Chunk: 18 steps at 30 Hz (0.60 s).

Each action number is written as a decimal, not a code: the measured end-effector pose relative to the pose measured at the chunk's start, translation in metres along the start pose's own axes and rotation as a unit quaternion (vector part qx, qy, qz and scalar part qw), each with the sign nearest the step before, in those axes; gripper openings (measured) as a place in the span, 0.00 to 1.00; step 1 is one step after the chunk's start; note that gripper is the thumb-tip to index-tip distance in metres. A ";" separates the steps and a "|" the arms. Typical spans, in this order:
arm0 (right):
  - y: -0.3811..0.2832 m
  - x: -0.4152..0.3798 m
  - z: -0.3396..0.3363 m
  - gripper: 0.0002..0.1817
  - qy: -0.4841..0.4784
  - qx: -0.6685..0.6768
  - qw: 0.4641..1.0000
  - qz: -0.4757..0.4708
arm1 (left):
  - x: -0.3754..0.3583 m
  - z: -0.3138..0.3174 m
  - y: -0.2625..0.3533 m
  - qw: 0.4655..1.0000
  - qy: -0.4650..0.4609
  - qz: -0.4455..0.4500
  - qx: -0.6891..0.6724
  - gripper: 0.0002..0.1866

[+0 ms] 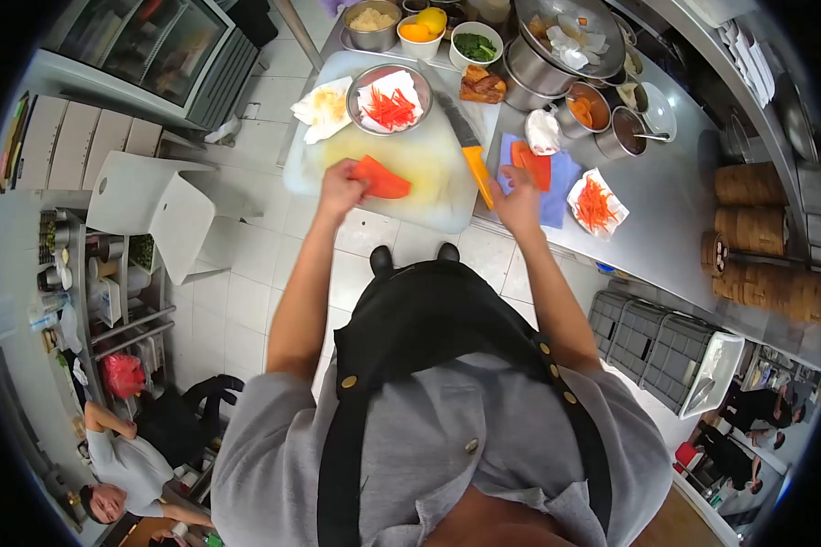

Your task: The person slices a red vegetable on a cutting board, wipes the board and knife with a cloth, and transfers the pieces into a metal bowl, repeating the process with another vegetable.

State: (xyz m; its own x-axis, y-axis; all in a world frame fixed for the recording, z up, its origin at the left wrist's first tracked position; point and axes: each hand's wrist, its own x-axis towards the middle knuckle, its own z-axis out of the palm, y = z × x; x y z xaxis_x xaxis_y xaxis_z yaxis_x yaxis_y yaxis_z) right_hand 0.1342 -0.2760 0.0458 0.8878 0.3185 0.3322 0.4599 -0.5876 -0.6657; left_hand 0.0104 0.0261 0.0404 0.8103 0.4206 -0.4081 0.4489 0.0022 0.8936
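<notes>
At the near left of the cutting board (333,196), my left hand (340,191) pinches the edge of a flat red piece of bell pepper (382,177). My right hand (518,202) is beside the yellow handle of a large knife (477,173), fingers apart, fingertips right at the handle. The knife's blade lies on the board, pointing away from me. Just beyond my right fingers, another red pepper piece (532,167) rests on a folded blue cloth (564,187).
A metal bowl (426,100) holds red strips on white paper. More strips fill a paper-lined dish (597,204). A browned chunk of food (482,84) sits behind the knife. Pots (531,77) and sauce containers (622,132) crowd the counter's back. One person (132,456) is at lower left.
</notes>
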 end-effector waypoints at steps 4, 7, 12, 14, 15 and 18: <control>-0.009 0.006 0.006 0.21 -0.065 -0.065 0.995 -0.046 | 0.008 -0.019 -0.007 0.861 0.213 0.273 0.374 0.14; -0.019 0.001 0.012 0.23 -0.095 -0.068 0.993 0.029 | 0.003 -0.005 0.034 0.956 0.204 0.117 0.177 0.16; -0.009 -0.008 0.027 0.26 -0.119 -0.105 0.987 0.016 | 0.067 0.038 0.041 0.940 0.146 0.041 -0.306 0.07; -0.008 -0.006 0.031 0.28 -0.137 -0.090 0.986 0.035 | 0.086 0.041 0.049 0.930 0.119 0.037 -0.345 0.07; -0.007 -0.005 0.032 0.29 -0.140 -0.087 0.986 0.036 | 0.093 0.039 0.053 0.919 0.086 0.033 -0.383 0.06; -0.002 -0.004 0.030 0.29 -0.135 -0.081 0.987 0.020 | 0.111 0.010 0.023 0.961 0.202 0.185 -0.047 0.08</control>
State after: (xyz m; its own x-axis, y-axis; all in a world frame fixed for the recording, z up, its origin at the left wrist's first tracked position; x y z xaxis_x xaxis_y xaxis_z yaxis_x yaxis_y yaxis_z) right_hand 0.1292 -0.2542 0.0256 0.8787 0.4662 0.1024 0.4400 -0.7079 -0.5525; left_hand 0.1148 0.0637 0.0140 0.6870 0.7260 0.0294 0.1070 -0.1412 0.9842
